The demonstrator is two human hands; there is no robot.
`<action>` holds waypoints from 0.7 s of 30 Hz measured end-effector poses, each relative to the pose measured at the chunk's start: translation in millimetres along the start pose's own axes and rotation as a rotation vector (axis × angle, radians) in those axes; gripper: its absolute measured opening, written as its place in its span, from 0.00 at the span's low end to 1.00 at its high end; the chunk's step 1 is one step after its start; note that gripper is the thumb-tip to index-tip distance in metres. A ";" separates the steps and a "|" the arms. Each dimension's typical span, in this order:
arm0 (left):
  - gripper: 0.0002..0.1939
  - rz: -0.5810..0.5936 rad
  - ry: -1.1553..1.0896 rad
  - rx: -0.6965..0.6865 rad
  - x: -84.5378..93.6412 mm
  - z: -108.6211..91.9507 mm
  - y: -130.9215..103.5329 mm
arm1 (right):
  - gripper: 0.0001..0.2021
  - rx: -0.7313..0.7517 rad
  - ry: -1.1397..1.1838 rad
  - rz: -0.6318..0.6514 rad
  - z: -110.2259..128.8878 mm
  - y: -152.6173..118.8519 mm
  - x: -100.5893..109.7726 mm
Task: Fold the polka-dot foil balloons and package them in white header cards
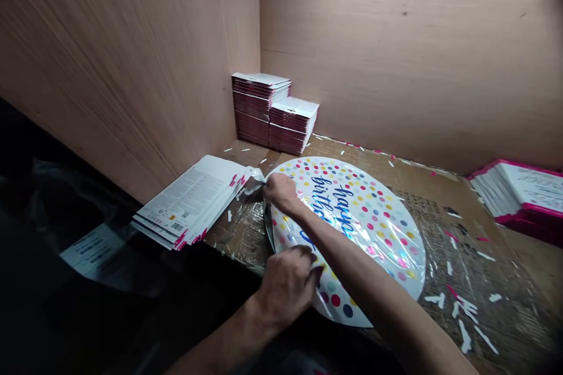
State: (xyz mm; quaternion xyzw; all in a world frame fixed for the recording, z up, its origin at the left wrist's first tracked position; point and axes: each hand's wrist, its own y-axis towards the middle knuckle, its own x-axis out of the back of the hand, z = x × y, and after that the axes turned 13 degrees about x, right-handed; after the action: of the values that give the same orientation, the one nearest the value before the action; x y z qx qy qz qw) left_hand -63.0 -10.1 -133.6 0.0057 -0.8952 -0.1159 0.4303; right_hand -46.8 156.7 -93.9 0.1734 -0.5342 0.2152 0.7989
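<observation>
A round white foil balloon (387, 228) with coloured dots and blue "happy birthday" lettering lies flat on the cardboard in front of me. Reaching across it, my right hand (284, 192) is closed around the balloon's left edge, where a crinkled pale tail (254, 180) sticks out to the left. Nearer to me, my left hand (290, 281) has its fingers curled over the lower left edge of the balloon. A dark gap shows under the foil between the two hands. Both fingertips are partly hidden.
To the left lies a fanned pile of printed white cards (189, 193). Stacked pink-edged packets (272, 111) stand in the back corner, and more packets (528, 193) lie at the right. Paper scraps (466, 310) litter the taped cardboard (444, 234). Wooden panels (396, 47) enclose the back and left.
</observation>
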 end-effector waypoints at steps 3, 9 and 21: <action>0.14 -0.198 -0.221 0.093 37.9 16.6 19.8 | 0.19 -0.065 0.221 -0.078 -27.0 -11.9 2.8; 0.11 -0.312 -0.139 0.457 50.8 59.5 99.5 | 0.17 -0.032 0.612 -0.093 -41.9 -22.0 -9.4; 0.19 -0.202 -0.144 0.652 22.9 85.9 134.6 | 0.14 -0.010 0.948 -0.192 -47.9 -33.0 -15.6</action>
State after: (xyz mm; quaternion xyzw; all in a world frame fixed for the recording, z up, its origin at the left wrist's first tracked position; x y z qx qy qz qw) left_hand -131.7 135.7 -139.2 0.2232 -0.9081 0.1341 0.3279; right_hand 2.7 150.5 -127.6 0.1009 -0.0941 0.1930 0.9714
